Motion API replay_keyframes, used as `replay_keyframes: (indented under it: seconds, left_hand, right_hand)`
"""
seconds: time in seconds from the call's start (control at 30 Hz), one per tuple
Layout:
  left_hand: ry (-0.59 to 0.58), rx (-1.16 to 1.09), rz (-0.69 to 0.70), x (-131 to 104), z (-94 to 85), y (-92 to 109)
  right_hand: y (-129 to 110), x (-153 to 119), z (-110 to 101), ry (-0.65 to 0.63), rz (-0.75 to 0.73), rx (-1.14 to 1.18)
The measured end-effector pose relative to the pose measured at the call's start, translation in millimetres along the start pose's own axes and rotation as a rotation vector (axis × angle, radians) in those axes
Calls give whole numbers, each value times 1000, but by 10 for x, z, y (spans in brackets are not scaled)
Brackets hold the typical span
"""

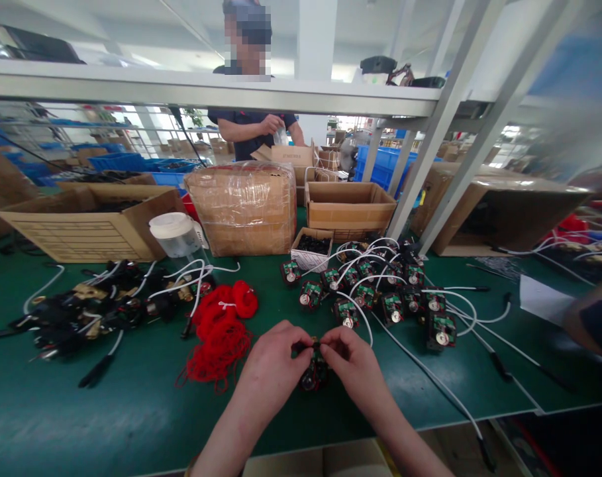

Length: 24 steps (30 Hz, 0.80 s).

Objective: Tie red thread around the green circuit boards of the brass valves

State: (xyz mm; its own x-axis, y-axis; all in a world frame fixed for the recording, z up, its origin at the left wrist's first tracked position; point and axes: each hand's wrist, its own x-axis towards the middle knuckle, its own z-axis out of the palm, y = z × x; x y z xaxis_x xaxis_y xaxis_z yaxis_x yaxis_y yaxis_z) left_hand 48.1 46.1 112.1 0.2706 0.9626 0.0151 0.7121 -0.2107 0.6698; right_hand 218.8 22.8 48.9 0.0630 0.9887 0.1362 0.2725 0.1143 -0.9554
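Both hands meet over a small black assembly with a green circuit board (314, 376) near the front of the green table. My left hand (277, 361) pinches at its top edge with thumb and forefinger. From the other side, my right hand (353, 361) is closed in a similar pinch. What lies between the fingertips is too small to make out. Red thread (218, 338) lies to the left of my left hand. Behind and right of my hands are several similar black units with green boards (393, 308) and white cables.
Black parts with white cables (126, 311) are heaped at the left. A wrapped carton (246, 215), open boxes (350, 212) and a lidded plastic jar (174, 235) stand behind. Metal posts (430, 159) rise at right. A person stands beyond the shelf (281, 96); another person's arm shows at far right.
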Motion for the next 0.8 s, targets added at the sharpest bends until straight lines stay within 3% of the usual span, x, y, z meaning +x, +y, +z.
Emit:
replay_keyframes:
  seconds: [0.3, 0.8]
  left_hand:
    - [1, 9, 24, -5, 19, -24]
    - [12, -72, 14, -59, -3, -127]
  right_hand:
    - [-38, -31, 21, 45, -199, -232]
    - [-90, -41, 17, 19, -166, -214]
